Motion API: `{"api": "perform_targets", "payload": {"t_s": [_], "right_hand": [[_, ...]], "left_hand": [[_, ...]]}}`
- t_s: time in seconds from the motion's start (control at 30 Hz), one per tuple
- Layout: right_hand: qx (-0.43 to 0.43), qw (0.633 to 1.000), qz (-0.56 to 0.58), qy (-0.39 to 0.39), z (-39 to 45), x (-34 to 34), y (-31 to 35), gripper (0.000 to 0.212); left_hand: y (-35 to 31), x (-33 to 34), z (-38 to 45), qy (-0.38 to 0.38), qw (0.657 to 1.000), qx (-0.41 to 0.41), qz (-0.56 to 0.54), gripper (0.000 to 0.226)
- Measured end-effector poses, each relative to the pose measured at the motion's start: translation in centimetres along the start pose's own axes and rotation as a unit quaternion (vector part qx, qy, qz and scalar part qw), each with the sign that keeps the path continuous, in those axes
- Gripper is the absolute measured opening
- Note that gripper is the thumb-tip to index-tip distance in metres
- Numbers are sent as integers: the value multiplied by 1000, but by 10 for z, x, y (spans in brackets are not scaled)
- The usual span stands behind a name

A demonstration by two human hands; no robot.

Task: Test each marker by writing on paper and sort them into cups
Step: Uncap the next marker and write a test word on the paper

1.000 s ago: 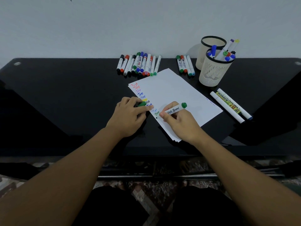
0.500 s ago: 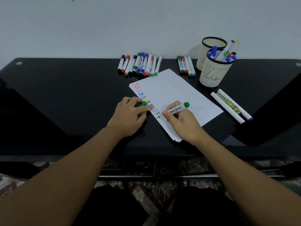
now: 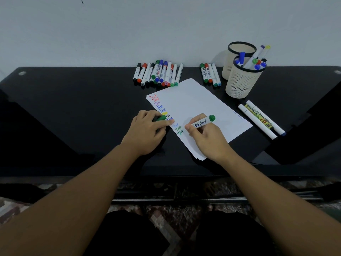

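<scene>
My right hand (image 3: 206, 139) grips a green whiteboard marker (image 3: 203, 122), its tip down on the white paper (image 3: 199, 106) beside green letters at the bottom of a column of coloured "Test" words. My left hand (image 3: 147, 132) holds the green cap (image 3: 160, 118) in curled fingers while its fingertips press the paper's left edge. Two cream mesh cups stand at the back right: the near cup (image 3: 243, 82) holds several markers, the far cup (image 3: 238, 50) looks empty.
A row of several markers (image 3: 158, 74) lies behind the paper, and a smaller group (image 3: 210, 74) lies left of the cups. Two long markers (image 3: 262, 120) lie right of the paper. The black table (image 3: 73, 108) meets a white wall at the back.
My right hand has shifted slightly right along the paper with the green marker, adding green strokes below the earlier green word. My left hand has stayed put.
</scene>
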State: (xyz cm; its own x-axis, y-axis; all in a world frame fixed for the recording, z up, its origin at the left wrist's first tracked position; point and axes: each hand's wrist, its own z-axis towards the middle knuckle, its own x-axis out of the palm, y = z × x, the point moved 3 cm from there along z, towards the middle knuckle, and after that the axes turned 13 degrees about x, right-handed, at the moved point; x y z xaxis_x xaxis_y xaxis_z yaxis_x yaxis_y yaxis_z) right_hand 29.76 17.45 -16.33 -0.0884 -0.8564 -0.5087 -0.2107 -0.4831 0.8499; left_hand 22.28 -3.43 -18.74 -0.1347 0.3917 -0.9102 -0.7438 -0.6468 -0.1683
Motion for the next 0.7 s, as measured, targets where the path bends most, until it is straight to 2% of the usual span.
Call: {"api": "perform_targets", "payload": {"t_s": [0.7], "right_hand": [[11, 1000, -4, -10, -1, -1, 0, 11]], "left_hand": [[1, 1, 0, -6, 1000, -2, -3, 40]]}}
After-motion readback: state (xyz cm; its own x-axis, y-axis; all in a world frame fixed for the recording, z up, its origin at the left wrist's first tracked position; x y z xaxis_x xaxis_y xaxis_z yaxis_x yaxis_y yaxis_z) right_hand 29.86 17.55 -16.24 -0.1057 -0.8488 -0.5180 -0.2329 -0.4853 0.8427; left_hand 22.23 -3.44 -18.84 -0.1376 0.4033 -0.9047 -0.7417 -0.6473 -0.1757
